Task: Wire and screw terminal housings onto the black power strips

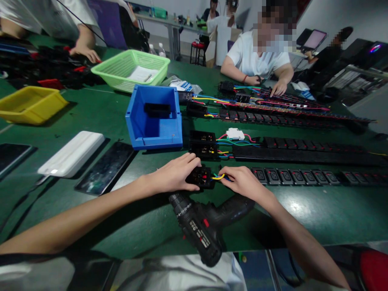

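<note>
My left hand (178,173) is wrapped round a small black housing (204,177), thumb on its near side and fingers over the top. Coloured wires (218,177), yellow, green and blue, come out of its right end. My right hand (239,182) pinches these wires, fingers closed. To the right lies a strip of black sockets (291,176). A black cordless drill (201,230) rests just below my hands. Beyond them lie two more black housings (202,150) with wires, beside a long black bar (291,155).
A blue bin (154,141) stands behind my left hand, with a green basket (130,83) beyond. At left are a yellow tray (33,106), a white power bank (72,153) and a dark phone (106,167). A person (257,56) works across the table; another person's hand (85,50) is upper left.
</note>
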`<state>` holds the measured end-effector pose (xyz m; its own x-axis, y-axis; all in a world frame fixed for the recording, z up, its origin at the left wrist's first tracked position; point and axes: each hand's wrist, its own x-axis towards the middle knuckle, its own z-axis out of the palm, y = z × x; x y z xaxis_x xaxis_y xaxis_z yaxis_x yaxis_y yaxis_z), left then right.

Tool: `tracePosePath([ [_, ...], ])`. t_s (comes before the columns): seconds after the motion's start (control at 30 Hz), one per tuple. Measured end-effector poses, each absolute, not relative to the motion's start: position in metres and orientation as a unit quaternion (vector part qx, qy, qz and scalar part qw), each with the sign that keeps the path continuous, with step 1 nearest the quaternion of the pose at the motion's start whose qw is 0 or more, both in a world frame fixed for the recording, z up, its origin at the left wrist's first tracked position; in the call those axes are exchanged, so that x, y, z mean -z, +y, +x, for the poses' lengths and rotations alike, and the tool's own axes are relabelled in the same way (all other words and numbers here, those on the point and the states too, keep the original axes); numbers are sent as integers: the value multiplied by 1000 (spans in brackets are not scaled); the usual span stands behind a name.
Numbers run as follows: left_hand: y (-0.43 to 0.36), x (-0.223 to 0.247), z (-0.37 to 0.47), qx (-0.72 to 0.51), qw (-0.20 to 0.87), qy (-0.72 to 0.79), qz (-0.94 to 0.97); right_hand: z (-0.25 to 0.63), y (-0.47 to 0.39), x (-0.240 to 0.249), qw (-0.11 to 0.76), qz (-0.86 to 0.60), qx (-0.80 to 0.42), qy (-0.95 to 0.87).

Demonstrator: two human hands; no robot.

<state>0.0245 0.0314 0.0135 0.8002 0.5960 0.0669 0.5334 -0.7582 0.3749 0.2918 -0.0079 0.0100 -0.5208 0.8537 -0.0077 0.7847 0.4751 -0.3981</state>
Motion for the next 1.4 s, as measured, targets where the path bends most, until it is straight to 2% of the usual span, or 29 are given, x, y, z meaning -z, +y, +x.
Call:
tracePosePath([
  [0.3, 30, -13, 23, -97, 170, 299, 934, 291, -8, -12, 108, -482, -189, -848],
  [0.43, 30, -15, 23, -90, 169, 302, 934, 290, -10, -16, 137, -483, -240, -831],
  [0.53, 30, -14, 23, -91, 170, 304, 933, 293, -9, -22, 215, -510, -326, -766],
  [0.7, 31, -13, 23, -95, 182, 304, 930, 296, -4, -32, 392, -493, -565, -533],
  [0.77, 31, -12, 23, -96, 183, 306, 929, 294, -2, -31, 483, -456, -591, -458],
  [0.83, 31, -12, 23, -95, 182, 307, 930, 291, 0, -26, 532, -437, -601, -407],
  [1.0, 31, -13, 23, -91, 176, 305, 931, 289, 3, -10, 536, -420, -632, -371],
  [1.17, 31, -12, 23, -97, 173, 303, 932, 283, 5, -12, 515, -440, -595, -432],
  [1.3, 31, -10, 22, -103, 166, 300, 934, 265, 20, -32, 451, -448, -563, -528],
  [1.4, 31, -10, 21, -106, 163, 303, 933, 240, 43, -53, 362, -404, -528, -653],
])
